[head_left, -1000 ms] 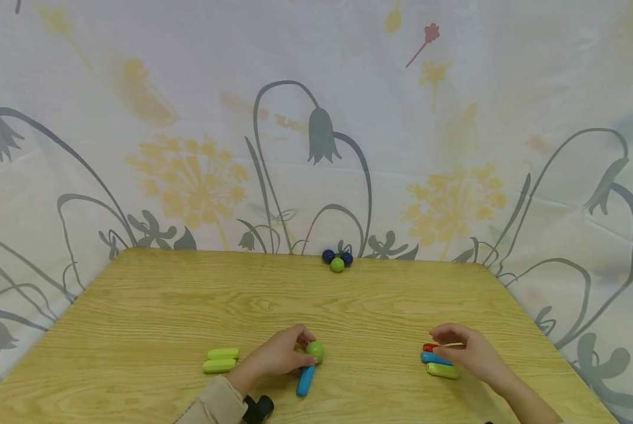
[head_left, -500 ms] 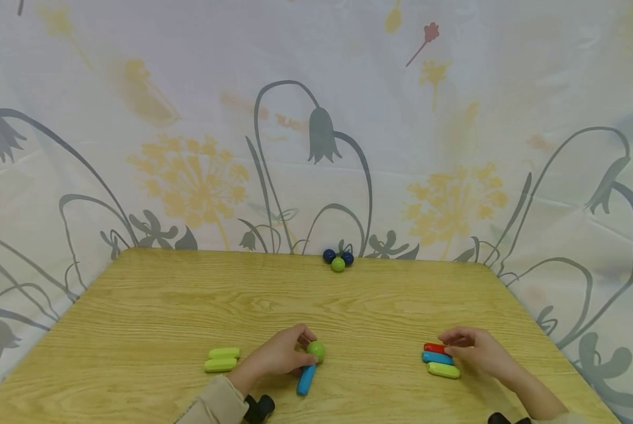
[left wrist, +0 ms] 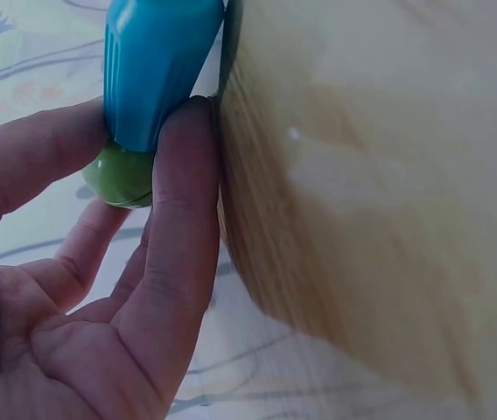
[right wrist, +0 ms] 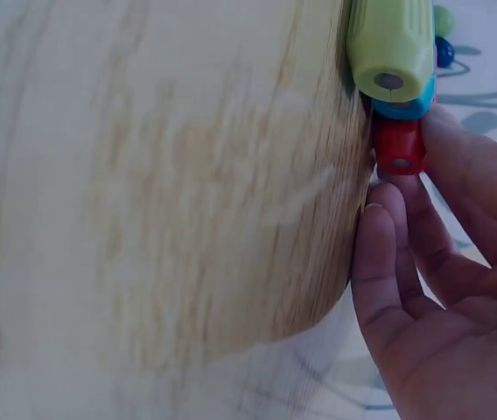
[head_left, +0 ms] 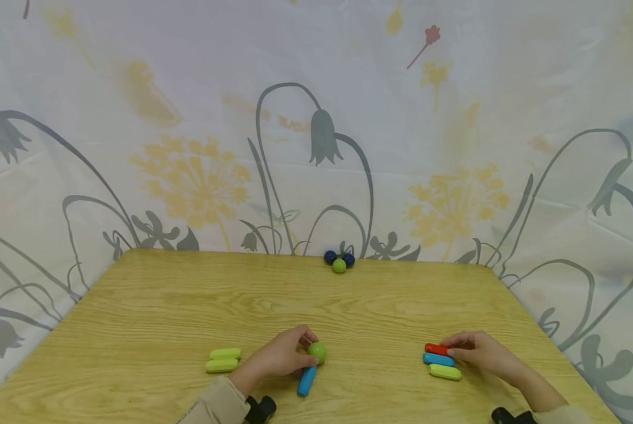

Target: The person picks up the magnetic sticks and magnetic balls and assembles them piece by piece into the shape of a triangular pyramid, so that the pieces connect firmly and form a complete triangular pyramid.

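Blue stick [head_left: 306, 381] slants away to green ball [head_left: 318, 351] — left fingers [left wrist: 185, 179] pinch ball; right fingers [right wrist: 375, 249], crosswise red stick [head_left: 435, 349].

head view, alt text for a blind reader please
A left hand holds a green ball at the end of a blue stick, while the right hand pinches a red stick beside another blue stick and a lime stick, on a wooden table. Two lime sticks lie further left; three balls sit at the back.

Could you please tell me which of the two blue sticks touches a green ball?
The ribbed blue stick in the left hand; the other blue stick lies between the red stick and the lime-green stick.
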A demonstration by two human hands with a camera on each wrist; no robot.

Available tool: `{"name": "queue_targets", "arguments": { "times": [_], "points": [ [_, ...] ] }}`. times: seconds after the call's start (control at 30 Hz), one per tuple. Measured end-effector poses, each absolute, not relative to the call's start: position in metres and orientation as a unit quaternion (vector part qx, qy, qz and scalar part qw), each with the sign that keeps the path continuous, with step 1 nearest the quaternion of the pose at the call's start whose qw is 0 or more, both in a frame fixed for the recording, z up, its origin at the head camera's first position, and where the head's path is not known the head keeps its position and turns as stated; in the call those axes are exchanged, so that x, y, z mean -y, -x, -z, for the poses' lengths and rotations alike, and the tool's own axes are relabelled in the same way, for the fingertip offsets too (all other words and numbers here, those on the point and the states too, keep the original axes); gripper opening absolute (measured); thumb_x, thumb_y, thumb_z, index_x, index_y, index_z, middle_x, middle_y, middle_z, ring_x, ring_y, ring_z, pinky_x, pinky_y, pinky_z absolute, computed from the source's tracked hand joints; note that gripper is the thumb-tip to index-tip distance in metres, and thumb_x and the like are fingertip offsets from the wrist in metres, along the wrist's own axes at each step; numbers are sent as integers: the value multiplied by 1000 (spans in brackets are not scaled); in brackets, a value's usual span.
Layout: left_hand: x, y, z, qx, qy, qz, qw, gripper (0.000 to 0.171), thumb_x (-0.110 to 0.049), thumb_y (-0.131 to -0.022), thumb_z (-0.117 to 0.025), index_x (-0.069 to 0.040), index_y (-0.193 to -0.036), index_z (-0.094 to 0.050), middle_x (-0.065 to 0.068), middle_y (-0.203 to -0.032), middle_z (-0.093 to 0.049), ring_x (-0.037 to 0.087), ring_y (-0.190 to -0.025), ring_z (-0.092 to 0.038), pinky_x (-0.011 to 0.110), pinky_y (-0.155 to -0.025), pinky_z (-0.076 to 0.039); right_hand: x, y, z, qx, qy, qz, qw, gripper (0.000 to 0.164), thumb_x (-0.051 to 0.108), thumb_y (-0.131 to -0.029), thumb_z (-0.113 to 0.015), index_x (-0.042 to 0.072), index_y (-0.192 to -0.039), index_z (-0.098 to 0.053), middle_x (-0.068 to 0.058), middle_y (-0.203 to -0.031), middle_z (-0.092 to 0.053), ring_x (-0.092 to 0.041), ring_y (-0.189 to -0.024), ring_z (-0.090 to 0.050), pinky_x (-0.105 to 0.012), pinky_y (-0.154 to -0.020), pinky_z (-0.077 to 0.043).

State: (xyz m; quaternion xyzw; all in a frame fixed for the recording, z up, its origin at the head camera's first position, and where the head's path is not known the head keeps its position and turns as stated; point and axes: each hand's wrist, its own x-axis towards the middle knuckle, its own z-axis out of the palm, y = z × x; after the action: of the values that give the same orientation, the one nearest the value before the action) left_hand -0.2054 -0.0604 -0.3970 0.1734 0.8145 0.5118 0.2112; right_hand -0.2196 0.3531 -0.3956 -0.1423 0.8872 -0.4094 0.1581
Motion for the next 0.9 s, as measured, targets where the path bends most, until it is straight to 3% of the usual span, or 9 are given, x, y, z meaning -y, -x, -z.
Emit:
{"name": "queue_targets", "arguments": {
  "times": [0.23, 0.6, 0.9],
  "points": [
    [60, 205, 397, -818, -173, -508, 207, 26, -6, -87, -66, -2, -110, -54, 14, -106, -53, 24, -82, -58, 37, -63, -51, -352, 220, 396, -894, 162, 391, 148, 40, 23, -91, -61, -12, -110, -60, -18, -104, -61, -18, -87, -57, -25, -69, -47],
    [59, 205, 396, -819, -171, -506, 207, 26, -6, -87, -66, -2, -109, -54, 15, -106, -53, 24, -82, -58, 38, -64, -51, -340, 217, 390, -885, 141, 424, 132, 36, 17, -93, -58, -14, -112, -56, -18, -105, -59, -25, -84, -57, -29, -65, -49],
    [60, 204, 396, -817, -174, -508, 209, 26, -6, -87, -66, -3, -110, -54, 14, -105, -53, 24, -82, -58, 38, -64, -51, -319, 216, 386, -878, 150, 434, 136, 41, 24, -93, -59, -11, -114, -57, -15, -106, -62, -24, -90, -60, -29, -73, -50]
  ]
}}
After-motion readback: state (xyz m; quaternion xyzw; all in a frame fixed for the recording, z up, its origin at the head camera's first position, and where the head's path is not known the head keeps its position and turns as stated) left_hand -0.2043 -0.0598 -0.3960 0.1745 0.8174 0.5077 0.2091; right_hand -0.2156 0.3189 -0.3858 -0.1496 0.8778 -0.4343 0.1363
